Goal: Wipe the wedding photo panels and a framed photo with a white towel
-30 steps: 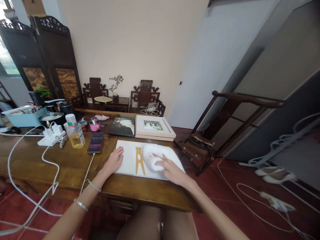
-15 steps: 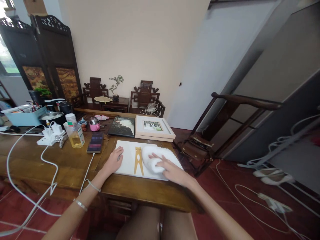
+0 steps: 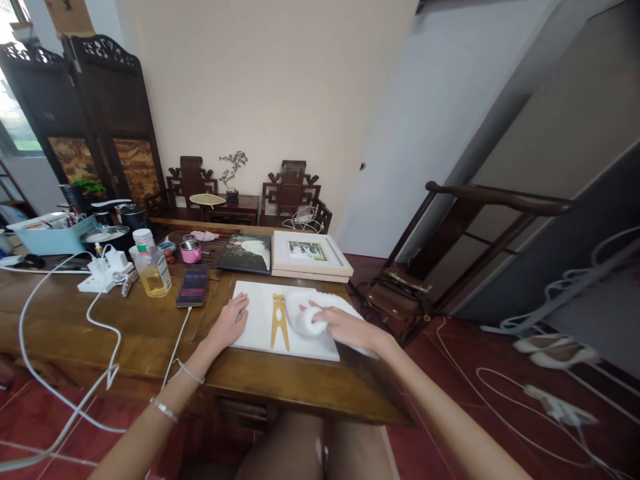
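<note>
A white board (image 3: pixel 257 313) lies on the wooden table near its front edge. On it is a yellow figure with two long legs and a small animal-like head (image 3: pixel 279 320), flat against the surface. My left hand (image 3: pixel 233 319) rests on the board's left edge, fingers stretched out and lying flat. To the right of the yellow figure, my right hand (image 3: pixel 345 325) has its fingers closed on a bunched white towel (image 3: pixel 313 322), pressed against the board. Part of the towel spreads under that hand and past the board's right side; it looks soft and slightly blurred.
Behind the board are a framed picture (image 3: pixel 313 257) and a dark photo panel (image 3: pixel 245 253). Leftward stand a charging phone (image 3: pixel 193 288), a pink cup (image 3: pixel 191 251), a bottle of yellow liquid (image 3: pixel 154 270) and a power strip (image 3: pixel 103 277) with loose cables. A wooden chair (image 3: pixel 400 293) stands right.
My right hand has slid slightly rightward with the towel, whose spread shape looks flatter. My left hand stays on the board. The view has shifted a little.
</note>
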Motion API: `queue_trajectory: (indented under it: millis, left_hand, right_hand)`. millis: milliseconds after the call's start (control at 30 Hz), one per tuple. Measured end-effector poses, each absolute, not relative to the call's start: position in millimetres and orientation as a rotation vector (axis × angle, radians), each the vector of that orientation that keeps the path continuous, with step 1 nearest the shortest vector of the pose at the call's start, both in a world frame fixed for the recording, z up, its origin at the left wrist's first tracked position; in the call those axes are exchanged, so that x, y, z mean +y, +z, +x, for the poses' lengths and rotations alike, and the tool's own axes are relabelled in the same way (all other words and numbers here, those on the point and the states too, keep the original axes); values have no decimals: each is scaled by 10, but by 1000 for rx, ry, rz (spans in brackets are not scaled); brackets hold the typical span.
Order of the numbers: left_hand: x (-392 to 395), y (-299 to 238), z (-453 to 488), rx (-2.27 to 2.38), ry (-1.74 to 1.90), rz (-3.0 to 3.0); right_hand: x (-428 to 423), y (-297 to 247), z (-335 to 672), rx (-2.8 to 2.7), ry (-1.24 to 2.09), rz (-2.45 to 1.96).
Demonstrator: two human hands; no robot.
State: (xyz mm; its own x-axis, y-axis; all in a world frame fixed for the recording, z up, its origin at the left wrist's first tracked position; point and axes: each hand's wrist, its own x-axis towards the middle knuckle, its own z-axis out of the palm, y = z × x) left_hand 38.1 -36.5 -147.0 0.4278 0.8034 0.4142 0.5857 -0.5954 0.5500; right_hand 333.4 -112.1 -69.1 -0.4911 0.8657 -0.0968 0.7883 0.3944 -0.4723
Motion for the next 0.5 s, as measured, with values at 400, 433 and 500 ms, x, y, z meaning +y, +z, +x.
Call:
queue_trajectory:
  millis: [400,433,500]
  left_hand:
    - [-369,-1493,387,1189,971,2358]
    - [-366,-1493,383,1187,977,2358]
    - [-364,-1488,375,1181,984,2355]
  right_hand:
    - [-1674,-608,3304,-2502,770,-1385]
    - [-1563,-622,3317,-2474,755,-1393]
    - [-1301,-645,3340,-2407,702,-1423]
